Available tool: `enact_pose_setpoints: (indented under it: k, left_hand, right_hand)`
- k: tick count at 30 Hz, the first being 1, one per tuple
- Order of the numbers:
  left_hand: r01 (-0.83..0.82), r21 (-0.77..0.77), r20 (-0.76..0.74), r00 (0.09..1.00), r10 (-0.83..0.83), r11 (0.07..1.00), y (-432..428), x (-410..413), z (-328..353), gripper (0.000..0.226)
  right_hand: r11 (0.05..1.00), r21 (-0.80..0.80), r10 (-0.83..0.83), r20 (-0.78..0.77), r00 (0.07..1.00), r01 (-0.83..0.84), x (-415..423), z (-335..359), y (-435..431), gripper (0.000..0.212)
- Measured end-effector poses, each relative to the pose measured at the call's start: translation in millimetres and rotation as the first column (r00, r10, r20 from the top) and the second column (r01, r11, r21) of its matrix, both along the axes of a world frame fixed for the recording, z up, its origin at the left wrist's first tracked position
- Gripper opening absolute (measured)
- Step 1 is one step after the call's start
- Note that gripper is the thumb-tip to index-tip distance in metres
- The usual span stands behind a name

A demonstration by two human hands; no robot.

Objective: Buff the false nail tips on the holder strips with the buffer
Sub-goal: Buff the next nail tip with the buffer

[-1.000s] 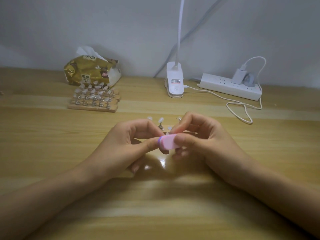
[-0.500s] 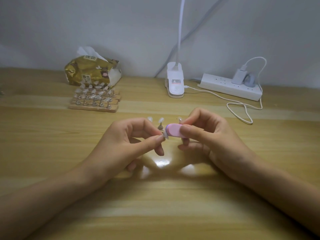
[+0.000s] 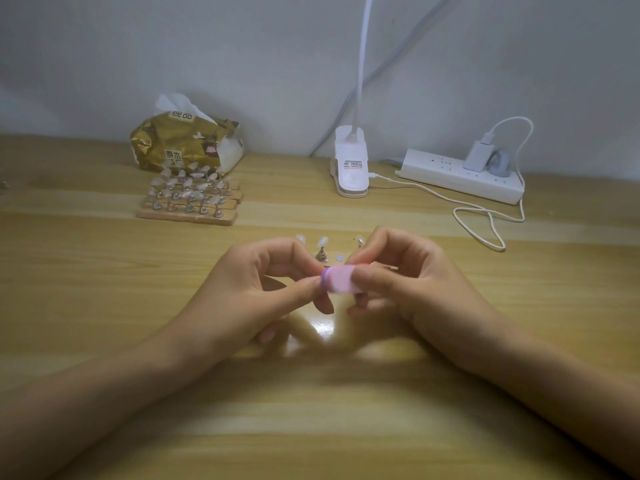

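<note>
Buffer (image 3: 341, 279) is clamped in right hand (image 3: 412, 285); at nine o'clock a tip is seemingly pinched steady by left hand (image 3: 263, 289).

You're working in dim, even light from above. A small glare shines on the table (image 3: 104, 341) just below the buffer (image 3: 341, 279), which looks blurred.

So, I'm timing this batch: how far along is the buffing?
Done: cannot tell; buffed and unbuffed look alike. In hand: the right hand holds the buffer against something hidden, pinched in the left hand, likely a tip. Left: perhaps the tips behind the hands and the far strips.
</note>
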State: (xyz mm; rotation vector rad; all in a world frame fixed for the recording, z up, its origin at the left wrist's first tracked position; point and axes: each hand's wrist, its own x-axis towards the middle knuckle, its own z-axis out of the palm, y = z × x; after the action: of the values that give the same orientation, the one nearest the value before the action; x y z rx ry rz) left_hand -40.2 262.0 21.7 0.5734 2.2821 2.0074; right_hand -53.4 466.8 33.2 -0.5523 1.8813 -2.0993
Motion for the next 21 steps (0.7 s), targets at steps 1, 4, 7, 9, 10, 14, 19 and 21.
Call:
enact_pose_setpoints:
  k: [1,4,7,9,10,14,19,21]
  left_hand:
    - [-0.01,0.001,0.004,1.0,0.01,1.0,0.2,0.1,0.1,0.017]
    - [0.004,0.008,0.02,1.0,-0.005,1.0,0.2,-1.0,0.4,0.011]
    - [0.028,-0.014,0.019,0.999,-0.028,1.0,-0.4,-1.7,0.3,0.008]
    - [0.03,-0.031,0.023,0.999,-0.029,0.999,-0.5,-2.1,-0.1,0.008]
    - [0.038,-0.031,0.026,0.999,-0.037,0.999,-0.6,-2.5,0.0,0.009]
    - [0.094,-0.005,0.027,0.995,-0.094,0.996,-1.7,-2.6,1.2,0.006]
    - [0.118,0.021,0.04,0.992,-0.119,0.993,-1.6,-3.4,1.7,0.006]
    - [0.136,0.032,0.041,0.99,-0.137,0.99,-2.1,-2.9,2.8,0.005]
  right_hand:
    - [1.0,0.025,0.017,-0.032,0.999,-0.017,0.9,-1.7,-1.0,0.016]
    - [0.999,0.006,-0.046,-0.035,0.998,0.047,-2.8,0.0,1.4,0.012]
    - [0.999,-0.024,-0.03,-0.039,0.999,0.029,-3.0,-1.1,0.9,0.014]
    - [1.0,0.002,0.01,-0.077,0.997,-0.01,-1.2,-3.2,-1.9,0.014]
    - [1.0,0.011,0.003,-0.083,0.997,-0.002,-1.1,-2.5,-1.6,0.014]
    - [1.0,0.003,-0.02,-0.06,0.998,0.02,-1.8,-0.1,2.3,0.01]
    - [1.0,0.003,-0.013,-0.05,0.999,0.013,-3.8,-0.1,2.1,0.012]
    - [1.0,-0.007,-0.016,-0.046,0.999,0.016,-3.6,0.0,2.9,0.01]
